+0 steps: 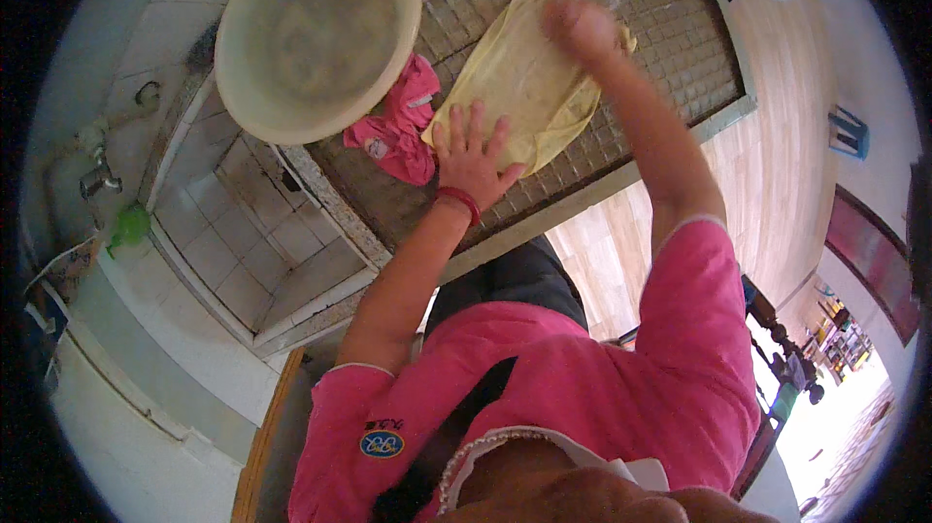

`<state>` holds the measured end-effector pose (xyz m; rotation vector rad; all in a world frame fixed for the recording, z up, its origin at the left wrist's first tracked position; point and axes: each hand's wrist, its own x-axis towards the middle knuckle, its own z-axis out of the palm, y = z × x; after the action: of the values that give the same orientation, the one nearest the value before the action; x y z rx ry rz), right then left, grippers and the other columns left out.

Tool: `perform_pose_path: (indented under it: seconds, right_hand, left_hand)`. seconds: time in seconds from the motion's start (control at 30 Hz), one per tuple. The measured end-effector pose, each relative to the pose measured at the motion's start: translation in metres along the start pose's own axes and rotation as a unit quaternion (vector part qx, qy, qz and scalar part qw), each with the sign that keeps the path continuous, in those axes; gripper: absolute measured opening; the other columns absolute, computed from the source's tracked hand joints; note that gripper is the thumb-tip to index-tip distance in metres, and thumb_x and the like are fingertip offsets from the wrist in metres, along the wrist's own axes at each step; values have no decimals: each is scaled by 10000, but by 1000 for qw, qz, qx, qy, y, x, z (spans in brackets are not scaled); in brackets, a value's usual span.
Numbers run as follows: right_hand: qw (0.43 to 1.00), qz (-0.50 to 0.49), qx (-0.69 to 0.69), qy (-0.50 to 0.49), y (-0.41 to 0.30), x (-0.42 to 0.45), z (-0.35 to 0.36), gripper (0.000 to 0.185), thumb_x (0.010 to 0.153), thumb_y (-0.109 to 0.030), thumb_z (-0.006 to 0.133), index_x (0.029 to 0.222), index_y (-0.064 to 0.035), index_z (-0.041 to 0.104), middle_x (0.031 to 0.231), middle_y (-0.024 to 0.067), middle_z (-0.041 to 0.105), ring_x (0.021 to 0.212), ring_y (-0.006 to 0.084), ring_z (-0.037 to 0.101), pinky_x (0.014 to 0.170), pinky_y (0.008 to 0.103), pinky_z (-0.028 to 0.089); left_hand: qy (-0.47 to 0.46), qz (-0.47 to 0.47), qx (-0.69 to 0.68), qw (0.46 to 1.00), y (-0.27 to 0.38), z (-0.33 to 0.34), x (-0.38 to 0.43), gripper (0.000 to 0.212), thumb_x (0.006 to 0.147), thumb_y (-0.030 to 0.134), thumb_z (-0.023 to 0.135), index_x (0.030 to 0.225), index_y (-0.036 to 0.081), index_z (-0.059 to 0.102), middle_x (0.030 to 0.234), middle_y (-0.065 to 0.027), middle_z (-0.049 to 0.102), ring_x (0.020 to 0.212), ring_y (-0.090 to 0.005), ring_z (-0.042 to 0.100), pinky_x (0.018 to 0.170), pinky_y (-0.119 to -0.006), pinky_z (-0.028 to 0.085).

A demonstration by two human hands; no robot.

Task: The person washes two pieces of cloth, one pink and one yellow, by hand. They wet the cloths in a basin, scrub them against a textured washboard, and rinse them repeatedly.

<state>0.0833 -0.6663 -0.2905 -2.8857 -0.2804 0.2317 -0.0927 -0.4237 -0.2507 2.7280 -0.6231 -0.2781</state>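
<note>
A pale yellow cloth (513,75), wet-looking, is spread over a ridged, tiled-looking wash slab (659,60). My left hand (473,155), with a red band at the wrist, lies flat on the cloth's near end with its fingers spread. Over the cloth's upper right part, my right hand (582,28) is balled up and blurred by motion; whether anything is inside it cannot be made out. Left of my left hand, a bunched pink cloth (397,126) with small white labels lies against a large cream basin (317,35).
A tiled sink (240,231) is sunk left of the slab, below a wall tap (100,177) with a green mesh-like item (129,226) hanging by it. The slab's raised rim (553,206) runs along my front. A blue stool (848,133) stands on the floor at far right.
</note>
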Motion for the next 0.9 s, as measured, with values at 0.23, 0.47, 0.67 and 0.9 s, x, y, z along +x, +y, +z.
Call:
perform_pose_path:
  seconds: [0.23, 0.47, 0.67, 0.9]
  right_hand:
    - [986, -22, -152, 57, -22, 2, -11, 182, 753, -280, 517, 813, -157, 637, 770, 53, 648, 716, 225, 623, 696, 390, 501]
    - [962, -269, -24, 31, -59, -31, 58, 214, 804, -264, 483, 937, -157, 612, 870, 53, 630, 774, 252, 608, 670, 393, 487]
    - [991, 118, -31, 50, 50, 83, -64, 279, 840, -340, 471, 837, -92, 598, 849, 155, 636, 807, 334, 613, 693, 433, 486]
    - [941, -52, 335, 14, 28, 26, -137, 329, 835, -319, 519, 939, -17, 597, 811, 121, 626, 751, 222, 587, 687, 338, 453]
  left_hand:
    - [1, -2, -17, 1000, 5, 3, -1, 729, 732, 576, 546, 1337, 216, 356, 1439, -169, 184, 1318, -424, 116, 993, -631, 87]
    - [10, -19, -21, 1000, -1, 1, 4, 701, 727, 559, 564, 1314, 220, 388, 1431, -170, 202, 1305, -435, 150, 985, -634, 113]
    - [-12, -26, -12, 1000, 6, -8, 6, 687, 716, 537, 586, 1300, 219, 409, 1433, -141, 216, 1316, -405, 152, 1001, -607, 121]
    - [115, -103, 13, 988, 13, -28, 29, 737, 683, 493, 634, 1292, 144, 408, 1360, -142, 339, 1232, -347, 325, 952, -545, 261]
